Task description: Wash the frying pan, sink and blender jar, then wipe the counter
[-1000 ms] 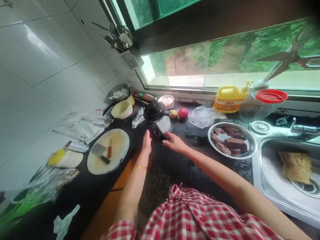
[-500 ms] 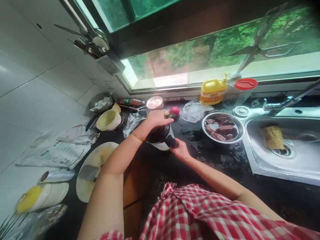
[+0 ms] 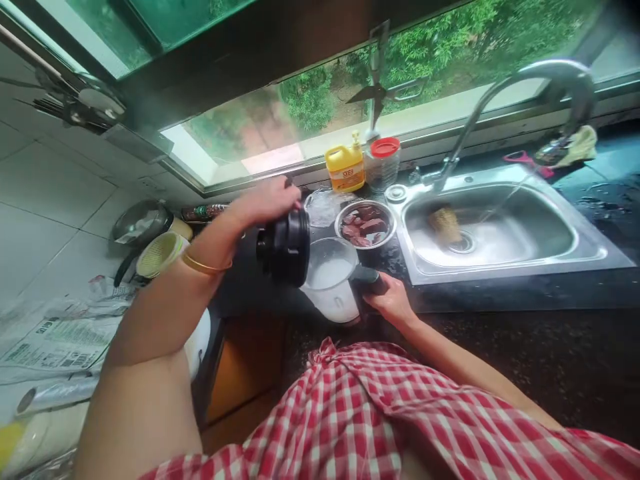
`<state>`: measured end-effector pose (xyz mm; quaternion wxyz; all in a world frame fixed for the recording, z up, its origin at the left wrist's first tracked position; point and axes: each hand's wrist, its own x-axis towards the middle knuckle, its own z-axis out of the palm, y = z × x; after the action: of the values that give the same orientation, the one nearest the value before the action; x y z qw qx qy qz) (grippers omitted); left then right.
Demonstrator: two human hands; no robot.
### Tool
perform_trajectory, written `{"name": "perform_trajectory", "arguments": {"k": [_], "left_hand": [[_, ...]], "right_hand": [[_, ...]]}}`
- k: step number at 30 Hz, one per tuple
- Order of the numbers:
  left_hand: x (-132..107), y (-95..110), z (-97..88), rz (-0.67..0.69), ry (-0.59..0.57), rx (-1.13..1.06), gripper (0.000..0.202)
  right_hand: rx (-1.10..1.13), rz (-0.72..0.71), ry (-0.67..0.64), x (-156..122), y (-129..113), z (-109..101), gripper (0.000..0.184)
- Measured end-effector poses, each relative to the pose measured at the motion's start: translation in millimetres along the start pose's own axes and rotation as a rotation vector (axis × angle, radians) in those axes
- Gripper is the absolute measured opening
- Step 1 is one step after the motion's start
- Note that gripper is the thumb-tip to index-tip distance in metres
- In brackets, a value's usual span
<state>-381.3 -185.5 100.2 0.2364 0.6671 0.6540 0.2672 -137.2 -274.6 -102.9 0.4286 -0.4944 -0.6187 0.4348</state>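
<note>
My left hand grips the top of a thick black lid, which is tilted on its side and held up to the left of a jug. The jug is clear, with a whitish, cloudy content inside and its mouth uncovered. Its dark handle is wrapped by my right hand. Just behind the jug stands a metal bowl of dark red meat pieces in liquid.
At right lies a steel sink with a tan scrubber and a curved faucet. A yellow pump bottle, a red-lidded jar and a plastic bag line the window. A yellow basket stands left.
The black lid has come off the jug and is now tilted in my left hand. The jug has moved toward the sink in my right hand. My view has swung right.
</note>
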Motion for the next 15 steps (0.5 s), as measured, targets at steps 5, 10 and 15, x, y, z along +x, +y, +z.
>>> {"name": "perform_trajectory", "arguments": {"k": [5, 10, 15], "left_hand": [[-26, 65, 20.3, 0.083, 0.057, -0.713, 0.005], [-32, 37, 122.0, -0.05, 0.133, -1.1, 0.007], [-32, -14, 259.5, -0.401, 0.335, -1.343, 0.01]], "right_hand": [[0.045, 0.031, 0.114, -48, 17, -112, 0.017], [-0.003, 0.134, 0.361, -91, 34, -227, 0.029], [-0.244, 0.154, 0.646, -108, 46, -321, 0.035]]}}
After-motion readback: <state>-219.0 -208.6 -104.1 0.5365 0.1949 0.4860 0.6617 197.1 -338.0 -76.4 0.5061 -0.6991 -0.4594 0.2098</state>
